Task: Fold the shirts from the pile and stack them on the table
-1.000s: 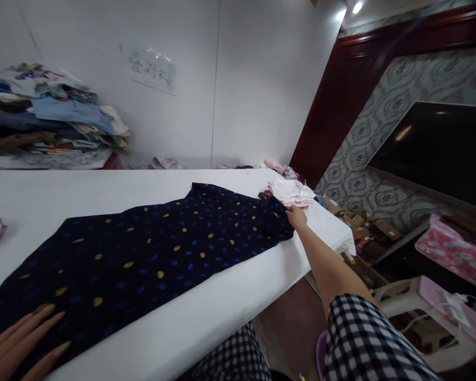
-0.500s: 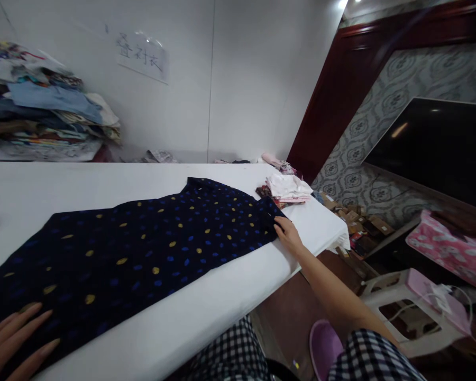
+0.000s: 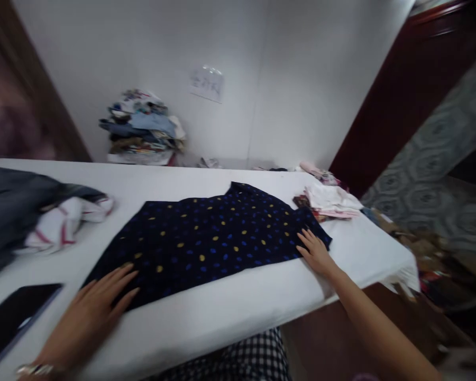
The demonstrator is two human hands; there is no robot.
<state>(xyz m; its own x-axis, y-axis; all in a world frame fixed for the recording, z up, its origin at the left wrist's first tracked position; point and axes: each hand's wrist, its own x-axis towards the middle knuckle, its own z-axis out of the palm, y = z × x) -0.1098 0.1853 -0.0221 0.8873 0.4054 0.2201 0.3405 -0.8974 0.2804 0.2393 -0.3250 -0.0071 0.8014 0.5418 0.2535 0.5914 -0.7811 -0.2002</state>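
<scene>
A dark navy shirt (image 3: 206,227) with blue and yellow spots lies spread flat across the white table. Its collar end points to the right, where a sleeve reaches toward the table's near side. My left hand (image 3: 99,296) rests with fingers stretched over the lower left end of the shirt. Flat on the sleeve area at the right lies my right hand (image 3: 315,251), its fingers apart. Neither hand grips the cloth.
Folded clothes (image 3: 329,198) sit on the table (image 3: 222,312) at right. Rumpled grey clothing (image 3: 19,206) and a white-and-red garment (image 3: 63,222) lie at left, near a dark flat tray-like object (image 3: 16,317). A clothes pile (image 3: 143,129) stands by the wall.
The view has swung left, bringing the grey clothing and dark flat object into sight. My right hand now lies flatter, fingers spread on the shirt; my left hand still rests on its other end.
</scene>
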